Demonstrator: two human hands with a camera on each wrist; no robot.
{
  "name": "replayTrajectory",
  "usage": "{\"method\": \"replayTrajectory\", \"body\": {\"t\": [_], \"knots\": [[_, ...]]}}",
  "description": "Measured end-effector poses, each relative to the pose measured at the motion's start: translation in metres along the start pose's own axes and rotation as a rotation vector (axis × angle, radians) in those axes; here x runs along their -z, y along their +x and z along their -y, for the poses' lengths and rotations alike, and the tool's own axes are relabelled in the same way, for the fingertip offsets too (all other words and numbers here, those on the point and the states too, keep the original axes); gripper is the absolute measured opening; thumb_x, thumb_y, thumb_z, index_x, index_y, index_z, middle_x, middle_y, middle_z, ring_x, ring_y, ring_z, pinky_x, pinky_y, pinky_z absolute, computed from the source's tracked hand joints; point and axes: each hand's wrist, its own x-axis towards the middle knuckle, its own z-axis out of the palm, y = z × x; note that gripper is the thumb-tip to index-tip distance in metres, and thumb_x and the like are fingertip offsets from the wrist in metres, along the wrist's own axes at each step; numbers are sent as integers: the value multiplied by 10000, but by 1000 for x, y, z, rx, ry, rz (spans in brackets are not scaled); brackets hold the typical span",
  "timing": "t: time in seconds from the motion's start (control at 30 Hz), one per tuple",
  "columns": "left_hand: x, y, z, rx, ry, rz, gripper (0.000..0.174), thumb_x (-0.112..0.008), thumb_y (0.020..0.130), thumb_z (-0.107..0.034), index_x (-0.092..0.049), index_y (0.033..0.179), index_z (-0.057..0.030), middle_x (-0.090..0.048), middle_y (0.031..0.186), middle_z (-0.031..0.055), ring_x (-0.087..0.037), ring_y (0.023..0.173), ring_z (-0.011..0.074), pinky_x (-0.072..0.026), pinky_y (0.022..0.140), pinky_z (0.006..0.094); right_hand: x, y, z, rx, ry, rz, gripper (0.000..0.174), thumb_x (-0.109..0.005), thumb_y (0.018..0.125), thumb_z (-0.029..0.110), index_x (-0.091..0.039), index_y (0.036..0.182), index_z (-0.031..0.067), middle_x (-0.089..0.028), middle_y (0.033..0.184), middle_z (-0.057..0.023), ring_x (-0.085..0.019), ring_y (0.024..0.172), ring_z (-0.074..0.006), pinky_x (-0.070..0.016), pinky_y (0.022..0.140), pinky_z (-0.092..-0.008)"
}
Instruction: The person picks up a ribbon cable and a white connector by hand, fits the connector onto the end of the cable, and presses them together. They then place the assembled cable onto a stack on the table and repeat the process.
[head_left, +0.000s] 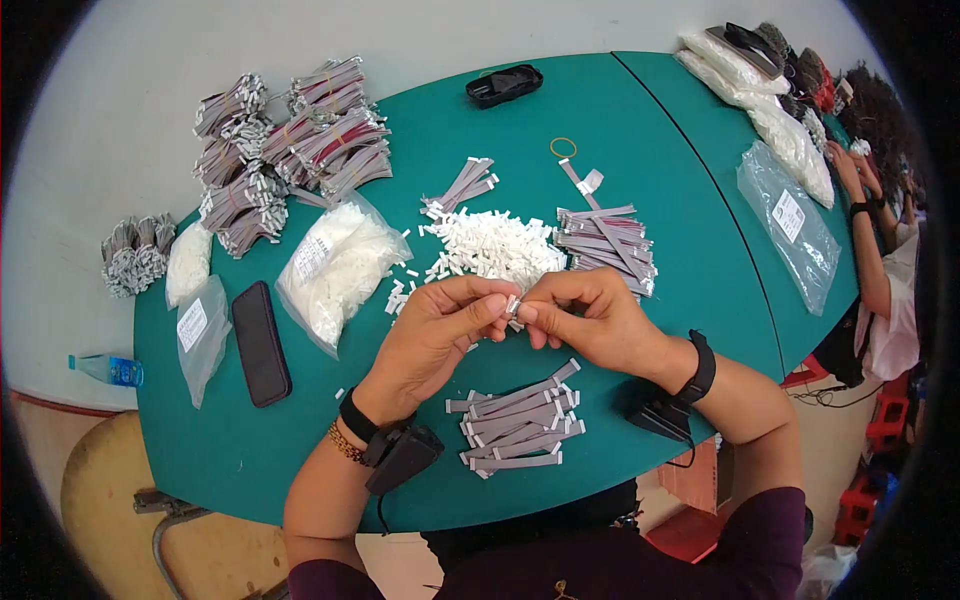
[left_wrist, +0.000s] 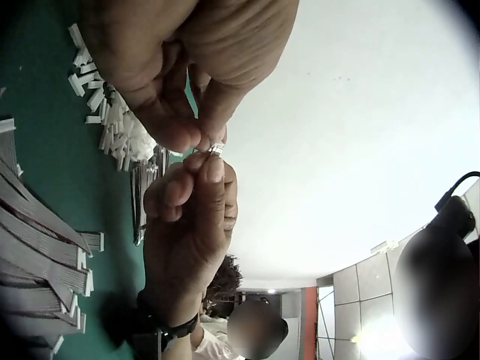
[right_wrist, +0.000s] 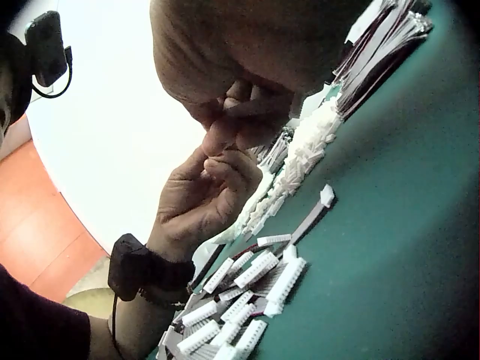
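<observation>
Over the table's near half, my left hand and right hand meet fingertip to fingertip. Between them they pinch a small white connector, which also shows as a pale bit in the left wrist view. Most of what they hold is hidden behind the fingers. Just beyond the hands spreads a heap of loose white connectors. On the near side, below my wrists, lies a pile of short grey ribbon cables with white connector ends.
Bundled cables are stacked at the far left. Nearer stand a bag of white pieces and a dark phone. More grey cables lie right of the heap, with a rubber band beyond. Another person's arm is at right.
</observation>
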Motion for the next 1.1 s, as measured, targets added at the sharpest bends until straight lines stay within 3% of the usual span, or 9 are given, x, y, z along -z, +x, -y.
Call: {"method": "replayTrajectory", "body": {"t": [1.1], "knots": [[-3, -1, -1, -61, 76, -13, 200, -604, 868, -81, -622, 1039, 22, -633, 918, 67, -562, 764, 106, -461, 702, 228, -2, 0, 2, -13, 37, -27, 188, -561, 906, 167, -633, 810, 22, -576, 623, 21, -484, 549, -27, -376, 491, -194]]}}
